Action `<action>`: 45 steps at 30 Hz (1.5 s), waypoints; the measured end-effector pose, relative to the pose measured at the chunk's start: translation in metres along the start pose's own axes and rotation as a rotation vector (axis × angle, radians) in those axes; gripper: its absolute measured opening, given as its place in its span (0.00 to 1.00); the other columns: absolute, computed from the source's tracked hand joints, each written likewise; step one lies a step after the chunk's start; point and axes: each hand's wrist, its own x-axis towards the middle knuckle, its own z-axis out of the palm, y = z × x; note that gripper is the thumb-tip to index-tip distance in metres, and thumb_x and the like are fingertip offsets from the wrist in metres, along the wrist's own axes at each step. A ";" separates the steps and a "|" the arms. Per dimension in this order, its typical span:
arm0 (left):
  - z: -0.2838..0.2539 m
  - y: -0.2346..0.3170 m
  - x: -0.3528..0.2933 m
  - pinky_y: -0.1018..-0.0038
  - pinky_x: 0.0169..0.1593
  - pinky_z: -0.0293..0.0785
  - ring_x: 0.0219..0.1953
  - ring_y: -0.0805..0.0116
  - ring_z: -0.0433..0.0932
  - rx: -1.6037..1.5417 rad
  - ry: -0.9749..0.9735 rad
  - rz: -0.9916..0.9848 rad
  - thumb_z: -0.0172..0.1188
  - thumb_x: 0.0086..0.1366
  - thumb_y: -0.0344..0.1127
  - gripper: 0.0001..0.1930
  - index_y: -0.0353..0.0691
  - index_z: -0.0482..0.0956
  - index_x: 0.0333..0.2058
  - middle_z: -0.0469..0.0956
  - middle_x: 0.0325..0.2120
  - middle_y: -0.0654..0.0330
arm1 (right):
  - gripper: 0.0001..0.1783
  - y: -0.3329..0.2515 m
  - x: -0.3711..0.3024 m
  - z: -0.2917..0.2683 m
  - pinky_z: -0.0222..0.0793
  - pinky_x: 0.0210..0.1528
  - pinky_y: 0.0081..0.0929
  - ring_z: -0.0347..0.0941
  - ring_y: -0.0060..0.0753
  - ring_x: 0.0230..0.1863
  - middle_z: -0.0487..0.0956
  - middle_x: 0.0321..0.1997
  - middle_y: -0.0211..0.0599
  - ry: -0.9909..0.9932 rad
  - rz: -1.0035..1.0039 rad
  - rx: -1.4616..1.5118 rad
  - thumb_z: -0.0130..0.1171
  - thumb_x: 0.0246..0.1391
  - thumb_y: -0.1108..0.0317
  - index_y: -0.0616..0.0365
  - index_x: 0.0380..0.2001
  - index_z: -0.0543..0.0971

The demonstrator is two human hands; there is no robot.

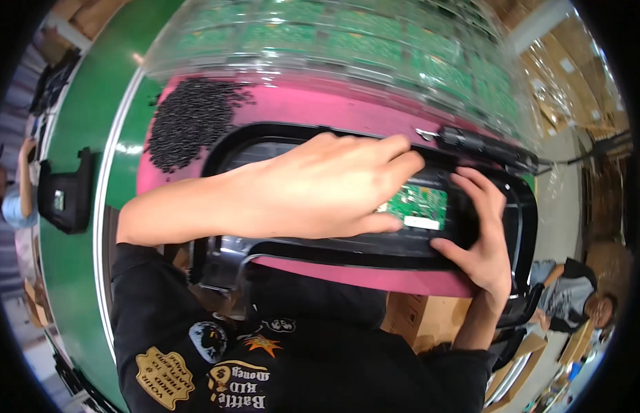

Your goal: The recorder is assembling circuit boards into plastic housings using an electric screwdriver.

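Note:
A green circuit board (424, 205) with a white strip along one edge lies within a long black plastic housing (347, 260). My left hand (327, 184) reaches across the housing, fingers bent and thumb at the board's left end, closed around that end and hiding it. At the board's right side is my right hand (486, 230), thumb and fingers spread apart around a gap, with nothing held. Behind the housing a black electric screwdriver (482, 146) lies on its side, its metal bit pointing left.
A pink mat (299, 98) lies under the housing. Black screws (189, 124) are heaped at its far left. Clear trays of green boards (347, 41) stand behind. On the green conveyor belt (93, 103) at left sits another black housing (67, 193). Other people (571, 292) are at both sides.

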 end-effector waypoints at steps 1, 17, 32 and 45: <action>-0.004 -0.004 -0.002 0.62 0.35 0.77 0.32 0.49 0.79 0.087 0.146 0.032 0.65 0.59 0.38 0.22 0.32 0.72 0.48 0.75 0.35 0.51 | 0.40 -0.005 -0.003 -0.005 0.59 0.64 0.36 0.65 0.47 0.60 0.69 0.60 0.44 0.045 -0.006 -0.167 0.73 0.31 0.72 0.58 0.55 0.74; -0.035 -0.075 -0.029 0.61 0.42 0.80 0.40 0.47 0.82 0.653 0.109 -0.526 0.57 0.54 0.24 0.05 0.33 0.79 0.30 0.80 0.31 0.44 | 0.22 0.098 0.021 -0.063 0.62 0.42 0.19 0.64 0.19 0.36 0.70 0.34 0.28 0.151 0.527 0.071 0.58 0.63 0.65 0.52 0.58 0.68; -0.025 -0.087 -0.022 0.58 0.42 0.79 0.38 0.45 0.81 0.659 0.201 -0.429 0.53 0.55 0.22 0.04 0.30 0.77 0.28 0.78 0.31 0.41 | 0.20 0.009 0.101 0.001 0.69 0.57 0.42 0.72 0.40 0.52 0.74 0.50 0.42 0.458 0.122 1.267 0.48 0.69 0.59 0.59 0.56 0.63; -0.045 -0.016 -0.005 0.74 0.35 0.78 0.32 0.65 0.82 -0.320 0.419 0.166 0.68 0.51 0.22 0.08 0.33 0.84 0.32 0.83 0.28 0.56 | 0.32 -0.068 0.071 -0.026 0.56 0.38 0.24 0.60 0.19 0.24 0.66 0.24 0.22 0.404 -0.390 1.693 0.56 0.57 0.43 0.62 0.50 0.70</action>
